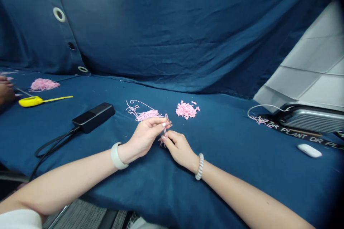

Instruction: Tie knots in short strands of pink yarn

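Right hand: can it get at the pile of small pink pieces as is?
Likely yes: the pile of small pink pieces lies just beyond the right hand, with open blue cloth between. Its fingertips are occupied pinching pink yarn, though.

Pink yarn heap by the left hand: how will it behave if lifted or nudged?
The pink yarn heap is probably floppy and light: its strands are thin and curl loosely. Lifting one strand may drag others, since they cross and overlap. Nudged, it would likely bunch or spread rather than roll, being a loose tangle on the blue cloth.
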Demonstrator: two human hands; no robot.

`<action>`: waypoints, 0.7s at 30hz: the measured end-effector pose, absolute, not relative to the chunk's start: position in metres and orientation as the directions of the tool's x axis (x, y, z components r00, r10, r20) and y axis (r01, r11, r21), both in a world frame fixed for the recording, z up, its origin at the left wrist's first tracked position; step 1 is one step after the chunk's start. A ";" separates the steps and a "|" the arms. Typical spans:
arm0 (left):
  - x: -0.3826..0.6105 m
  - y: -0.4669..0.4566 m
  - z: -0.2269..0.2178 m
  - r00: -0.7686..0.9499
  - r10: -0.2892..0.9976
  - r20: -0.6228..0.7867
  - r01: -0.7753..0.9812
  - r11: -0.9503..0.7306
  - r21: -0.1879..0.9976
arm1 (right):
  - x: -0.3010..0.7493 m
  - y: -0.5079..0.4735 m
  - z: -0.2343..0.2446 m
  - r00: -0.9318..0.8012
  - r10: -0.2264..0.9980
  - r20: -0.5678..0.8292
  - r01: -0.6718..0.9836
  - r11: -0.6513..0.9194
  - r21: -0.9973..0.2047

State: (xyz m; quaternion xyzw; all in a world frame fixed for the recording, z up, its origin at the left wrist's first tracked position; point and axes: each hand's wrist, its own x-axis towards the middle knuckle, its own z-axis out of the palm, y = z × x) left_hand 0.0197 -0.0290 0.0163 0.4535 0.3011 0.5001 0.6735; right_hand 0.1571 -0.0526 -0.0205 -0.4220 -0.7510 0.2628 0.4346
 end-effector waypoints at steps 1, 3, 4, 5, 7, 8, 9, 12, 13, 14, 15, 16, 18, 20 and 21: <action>0.019 -0.028 0.017 0.320 0.947 0.022 -0.428 0.124 0.895 | 0.158 -0.053 -0.021 -0.262 0.867 0.425 0.387 0.498 -0.776; 0.017 -0.026 0.019 0.334 0.942 -0.010 -0.472 0.177 0.863 | 0.159 -0.054 -0.022 -0.257 0.876 0.408 0.325 0.477 -0.817; 0.016 -0.025 0.019 0.347 0.938 -0.016 -0.488 0.195 0.851 | 0.159 -0.054 -0.022 -0.254 0.880 0.401 0.287 0.465 -0.837; 0.015 -0.024 0.020 0.360 0.933 -0.017 -0.499 0.208 0.841 | 0.160 -0.054 -0.023 -0.246 0.886 0.394 0.252 0.451 -0.857; 0.014 -0.023 0.020 0.379 0.925 -0.027 -0.507 0.232 0.830 | 0.161 -0.055 -0.022 -0.206 0.903 0.378 0.194 0.416 -0.888; 0.014 -0.022 0.020 0.381 0.924 -0.038 -0.504 0.241 0.829 | 0.161 -0.055 -0.022 -0.180 0.912 0.368 0.176 0.398 -0.900; 0.015 -0.022 0.019 0.379 0.924 -0.049 -0.496 0.248 0.832 | 0.162 -0.055 -0.021 -0.152 0.921 0.359 0.168 0.382 -0.909; 0.016 -0.020 0.015 0.379 0.923 -0.063 -0.459 0.247 0.853 | 0.163 -0.054 -0.020 -0.084 0.941 0.328 0.164 0.337 -0.927; 0.016 -0.020 0.013 0.383 0.922 -0.061 -0.448 0.243 0.860 | 0.164 -0.053 -0.019 -0.063 0.948 0.313 0.161 0.320 -0.934; 0.016 -0.019 0.010 0.388 0.920 -0.061 -0.438 0.242 0.866 | 0.165 -0.052 -0.019 -0.041 0.953 0.299 0.154 0.301 -0.941; 0.016 -0.018 0.008 0.393 0.917 -0.065 -0.429 0.245 0.869 | 0.166 -0.051 -0.018 -0.019 0.959 0.282 0.147 0.282 -0.948; 0.016 -0.017 0.006 0.396 0.915 -0.072 -0.419 0.250 0.873 | 0.166 -0.050 -0.019 0.001 0.964 0.266 0.141 0.263 -0.954; 0.015 -0.016 0.004 0.402 0.911 -0.090 -0.391 0.259 0.883 | 0.167 -0.047 -0.020 0.036 0.970 0.242 0.127 0.235 -0.964; 0.015 -0.017 0.003 0.400 0.911 -0.104 -0.358 0.260 0.897 | 0.167 -0.045 -0.021 0.058 0.973 0.223 0.085 0.218 -0.972; 0.016 -0.017 0.003 0.397 0.911 -0.114 -0.340 0.262 0.903 | 0.167 -0.044 -0.022 0.068 0.973 0.219 0.059 0.215 -0.975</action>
